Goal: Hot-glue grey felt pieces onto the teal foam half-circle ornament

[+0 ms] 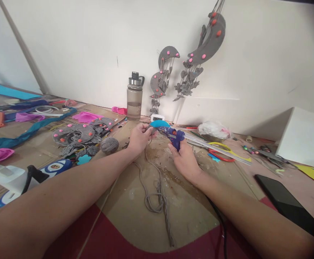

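Note:
My right hand (pixel 186 158) grips a dark blue hot glue gun (pixel 176 138), with long clear glue sticks (pixel 213 144) at its back end. Its nozzle points left, close to my left hand (pixel 140 138). Between the thumb and fingers of that hand is pinched a grey piece (pixel 153 128), partly covered by the fingers. A bright blue rounded piece (pixel 160 123) shows just behind it; whether the two are joined I cannot tell. Grey yarn (pixel 159 201) trails below my left hand in loose loops on the cardboard (pixel 135 223).
Left are a ball of grey yarn (pixel 109 145), grey felt pieces with pink and orange dots (pixel 76 135), and a power strip (pixel 55 169). Behind stands a water bottle (pixel 134 100). Grey moon hangings (pixel 208 43) hang at the wall. Right lie scissors (pixel 221 154) and a phone (pixel 281 196).

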Motion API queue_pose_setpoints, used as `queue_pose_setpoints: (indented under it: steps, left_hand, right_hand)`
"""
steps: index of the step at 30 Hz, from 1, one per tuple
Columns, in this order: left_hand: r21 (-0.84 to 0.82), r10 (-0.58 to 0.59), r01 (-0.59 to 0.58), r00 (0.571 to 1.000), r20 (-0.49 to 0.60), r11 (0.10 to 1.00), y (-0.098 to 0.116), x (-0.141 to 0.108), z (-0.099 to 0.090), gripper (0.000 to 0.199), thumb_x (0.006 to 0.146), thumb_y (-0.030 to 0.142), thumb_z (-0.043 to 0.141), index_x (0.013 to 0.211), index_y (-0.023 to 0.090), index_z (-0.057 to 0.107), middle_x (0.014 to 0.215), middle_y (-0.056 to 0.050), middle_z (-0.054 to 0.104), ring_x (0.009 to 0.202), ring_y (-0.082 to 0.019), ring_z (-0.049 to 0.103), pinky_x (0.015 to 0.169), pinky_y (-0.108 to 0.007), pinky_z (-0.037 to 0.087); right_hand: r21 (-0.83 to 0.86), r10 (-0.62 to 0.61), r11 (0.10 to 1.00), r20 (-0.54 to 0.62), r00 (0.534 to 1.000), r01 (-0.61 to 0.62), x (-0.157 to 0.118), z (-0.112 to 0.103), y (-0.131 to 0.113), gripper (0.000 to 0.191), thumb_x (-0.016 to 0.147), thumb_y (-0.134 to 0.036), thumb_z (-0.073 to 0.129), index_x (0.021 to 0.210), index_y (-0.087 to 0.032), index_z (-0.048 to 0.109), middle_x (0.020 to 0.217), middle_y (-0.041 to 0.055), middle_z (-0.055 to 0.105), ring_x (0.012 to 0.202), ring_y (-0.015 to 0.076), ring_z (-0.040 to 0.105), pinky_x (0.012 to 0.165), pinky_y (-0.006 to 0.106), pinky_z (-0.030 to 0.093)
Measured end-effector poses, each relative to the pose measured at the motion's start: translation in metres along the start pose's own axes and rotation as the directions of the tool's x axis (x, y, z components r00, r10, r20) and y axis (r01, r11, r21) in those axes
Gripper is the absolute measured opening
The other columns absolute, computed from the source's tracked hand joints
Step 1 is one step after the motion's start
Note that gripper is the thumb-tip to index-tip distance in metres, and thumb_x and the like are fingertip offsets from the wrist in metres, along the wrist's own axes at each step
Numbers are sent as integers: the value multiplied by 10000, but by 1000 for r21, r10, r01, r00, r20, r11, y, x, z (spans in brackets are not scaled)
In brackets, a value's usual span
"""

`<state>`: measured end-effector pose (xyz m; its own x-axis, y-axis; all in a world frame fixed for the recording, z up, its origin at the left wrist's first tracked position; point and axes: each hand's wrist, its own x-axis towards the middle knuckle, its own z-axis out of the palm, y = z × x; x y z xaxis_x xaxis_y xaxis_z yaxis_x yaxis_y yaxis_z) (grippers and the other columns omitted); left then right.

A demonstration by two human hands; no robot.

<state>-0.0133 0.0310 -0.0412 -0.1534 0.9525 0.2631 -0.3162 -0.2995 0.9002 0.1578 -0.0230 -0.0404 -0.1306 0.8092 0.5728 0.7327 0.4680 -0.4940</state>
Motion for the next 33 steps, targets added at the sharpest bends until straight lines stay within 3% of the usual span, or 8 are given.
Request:
queue_pose_setpoints:
  steps: [16,21,24,27,30,31,33]
  left_hand:
    - [-42,13,-15,999,-46,999,7,0,-1,104,784,185,632,816,130,549,763,-62,679,732,-162,680,785,-371,556]
    - [-77,12,-17,997,-73,997,5,4,-5,116,786,186,638,827,118,554,764,-75,684,733,-153,680,785,-355,549]
    - [-102,8,-19,994,-107,995,2,8,-8,121,790,189,635,837,111,556,767,-74,683,721,-138,675,770,-333,548]
    - [-111,16,-30,992,-126,993,1,11,-11,125,792,193,629,833,107,549,783,-82,682,715,-133,672,757,-320,546]
    - [-88,39,-51,990,-138,995,3,12,-11,119,794,194,616,839,110,545,783,-76,677,711,-131,670,751,-319,544]
    - [-76,48,-59,990,-136,995,4,12,-10,119,792,194,614,845,113,546,781,-70,676,710,-130,668,755,-323,544]
    - [-54,69,-76,991,-118,996,8,9,-7,122,782,195,620,851,123,549,783,-56,674,718,-130,666,769,-331,543]
  right_hand:
    - [6,52,999,1,999,-52,1,-1,1,360,854,-332,468,1153,-136,520,1039,159,655,918,285,604,839,447,460]
    - [103,67,993,-20,998,-65,1,-1,0,362,843,-324,488,1164,-157,507,1037,133,662,917,262,612,852,428,466]
    - [231,151,962,4,988,-148,6,-2,0,309,826,-341,510,1091,-180,516,974,105,678,784,229,623,744,395,506]
    - [429,306,837,146,941,-339,14,-7,1,234,806,-338,528,992,-202,489,853,55,681,524,148,549,510,304,486]
    - [502,403,677,359,842,-538,23,-14,5,146,776,-260,548,891,-195,486,760,23,657,441,97,496,425,244,450]
    - [482,417,650,419,806,-587,26,-17,7,114,759,-231,560,845,-185,499,720,19,644,439,92,500,419,235,452]
    - [441,409,680,434,802,-586,30,-22,11,75,722,-191,592,742,-162,527,616,17,608,417,94,498,382,222,433]
